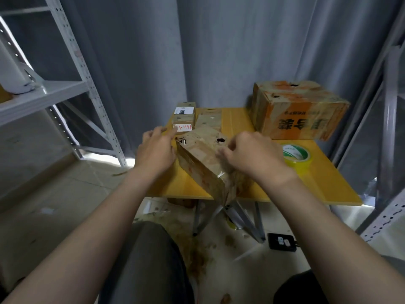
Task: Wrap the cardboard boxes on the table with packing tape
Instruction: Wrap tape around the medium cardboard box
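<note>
A worn, tape-covered cardboard box with torn holes on its top lies tilted on the yellow table, its near corner jutting past the front edge. My left hand presses flat against the box's left side, fingers reaching to its far corner. My right hand rests on the box's right side with fingers curled on the top face. A roll of yellow packing tape lies flat on the table just right of my right hand.
A large orange-printed carton stands at the table's back right. Small labelled boxes are stacked at the back left. Metal shelving rises on the left, more on the right. A black power strip lies on the floor.
</note>
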